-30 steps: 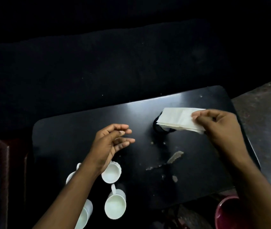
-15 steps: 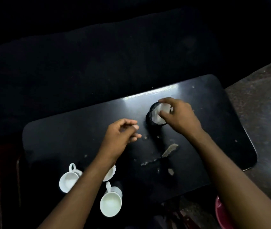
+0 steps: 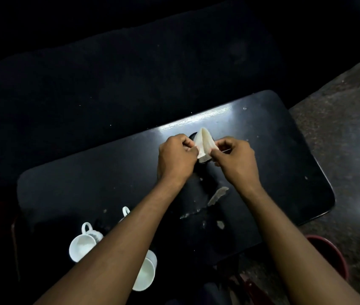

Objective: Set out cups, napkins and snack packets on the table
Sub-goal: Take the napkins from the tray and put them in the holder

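A white napkin (image 3: pixel 204 144) stands folded in a black round holder (image 3: pixel 193 137) near the middle of the black table (image 3: pixel 284 164). My left hand (image 3: pixel 175 158) pinches its left edge and my right hand (image 3: pixel 235 159) pinches its right edge. White cups lie at the table's near left: one cup (image 3: pixel 82 246) left of my left forearm, a second cup (image 3: pixel 145 271) under it, and only the handle of a third cup (image 3: pixel 126 210) shows. No snack packets are in view.
Scraps and chipped patches (image 3: pixel 217 194) mark the table in front of the holder. A red bucket (image 3: pixel 330 254) stands on the floor at the lower right. A dark sofa (image 3: pixel 130 73) runs behind the table. Stone floor lies to the right.
My right hand pushed the napkin into the holder. My left hand then moved up from above the cups to the napkin, and both hands now pinch it.
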